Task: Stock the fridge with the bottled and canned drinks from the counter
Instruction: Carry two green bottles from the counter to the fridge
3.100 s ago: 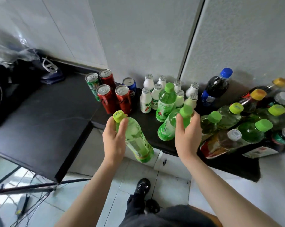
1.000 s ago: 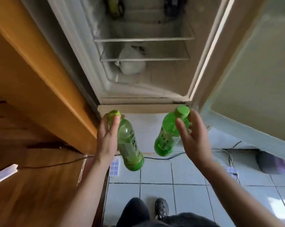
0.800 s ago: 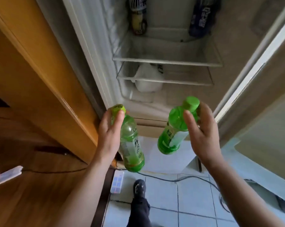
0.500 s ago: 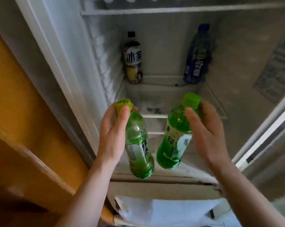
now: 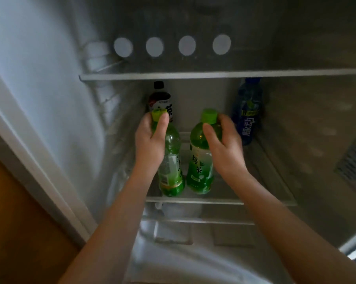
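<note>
We hold two green tea bottles upright over the fridge shelf (image 5: 220, 200), left hand (image 5: 149, 145) wrapping the paler bottle (image 5: 171, 173), right hand (image 5: 224, 148) wrapping the greener bottle (image 5: 199, 171), bases just beside each other near the front edge.

The left hand (image 5: 150, 143) covered the neck and part of the label of its green bottle (image 5: 170, 173), and its cap hid the lower label of the dark bottle (image 5: 160, 99) at the far left. The right hand (image 5: 224, 148) hid one shoulder of the other green bottle (image 5: 199, 169). Motion blur smeared the far blue bottle (image 5: 247, 111) — its print unreadable. Whether either green bottle touched the shelf (image 5: 220, 200) could not be told.
</note>
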A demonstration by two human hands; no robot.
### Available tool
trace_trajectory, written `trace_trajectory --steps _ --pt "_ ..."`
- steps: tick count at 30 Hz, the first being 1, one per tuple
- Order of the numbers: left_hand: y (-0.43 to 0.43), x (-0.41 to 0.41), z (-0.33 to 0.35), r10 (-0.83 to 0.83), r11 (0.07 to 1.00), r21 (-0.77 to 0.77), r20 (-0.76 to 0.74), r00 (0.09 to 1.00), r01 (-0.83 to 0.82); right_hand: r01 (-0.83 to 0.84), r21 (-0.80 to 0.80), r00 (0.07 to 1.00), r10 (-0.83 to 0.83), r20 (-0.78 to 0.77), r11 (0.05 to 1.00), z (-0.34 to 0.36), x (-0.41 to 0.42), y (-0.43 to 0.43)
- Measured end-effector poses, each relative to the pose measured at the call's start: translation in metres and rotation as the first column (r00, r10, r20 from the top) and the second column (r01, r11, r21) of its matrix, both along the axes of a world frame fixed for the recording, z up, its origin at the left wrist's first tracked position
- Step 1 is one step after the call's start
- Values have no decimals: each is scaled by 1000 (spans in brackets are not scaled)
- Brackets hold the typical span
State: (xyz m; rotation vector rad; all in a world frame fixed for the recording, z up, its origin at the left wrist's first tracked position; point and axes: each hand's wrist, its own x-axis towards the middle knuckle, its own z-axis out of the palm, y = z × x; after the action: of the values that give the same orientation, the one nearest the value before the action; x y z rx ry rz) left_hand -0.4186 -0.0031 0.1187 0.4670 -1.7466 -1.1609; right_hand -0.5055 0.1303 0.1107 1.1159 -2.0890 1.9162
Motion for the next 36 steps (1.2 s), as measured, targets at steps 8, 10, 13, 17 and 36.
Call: trace_trajectory --steps 8,10,13,17,36 --pt "-13 -16 -5 7 1000 -12 -5 1000 -7 -44 70 999 45 -4 997 -2 -20 -28" --pt "-13 -17 -5 -34 999 -12 6 999 34 -54 88 998 54 13 995 -4 -23 -28" --pt "-11 -8 -13 -68 997 28 12 998 68 -124 116 986 109 128 985 -18 -22 -17" --pt "-1 16 -61 -191 977 91 0 982 191 -187 239 957 122 262 953 -63 -10 6" --pt "-62 -34 -95 -1 989 -146 198 980 31 -13 374 1000 13 4 927 -91 -45 -67"
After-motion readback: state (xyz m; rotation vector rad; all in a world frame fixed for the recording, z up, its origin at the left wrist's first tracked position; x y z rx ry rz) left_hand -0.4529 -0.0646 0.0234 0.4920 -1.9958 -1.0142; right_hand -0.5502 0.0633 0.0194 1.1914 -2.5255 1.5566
